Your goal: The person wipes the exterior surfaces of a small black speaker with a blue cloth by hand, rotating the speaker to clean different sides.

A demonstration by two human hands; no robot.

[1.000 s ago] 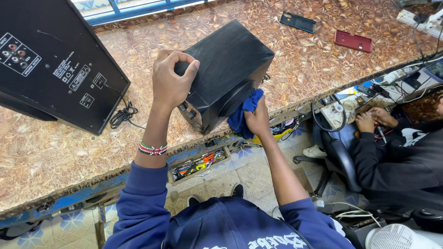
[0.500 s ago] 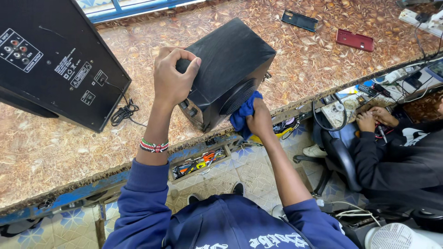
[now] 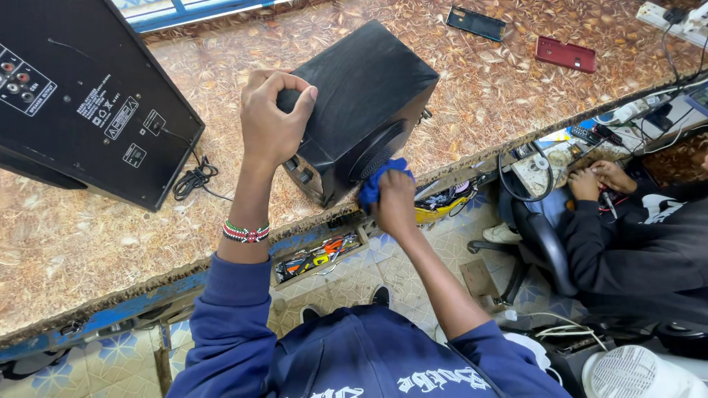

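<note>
Brown patterned counter (image 3: 88,243). Left hand (image 3: 271,121) grips small black speaker (image 3: 369,103) at top edge. Right hand (image 3: 394,203), at five o'clock, squeezes blue cloth (image 3: 375,184) on speaker front.

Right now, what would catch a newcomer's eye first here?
A small black speaker sits tilted at the counter's front edge, the left hand gripping its top while the right hand presses a blue cloth to its face. A larger black speaker box stands at far left.
</note>
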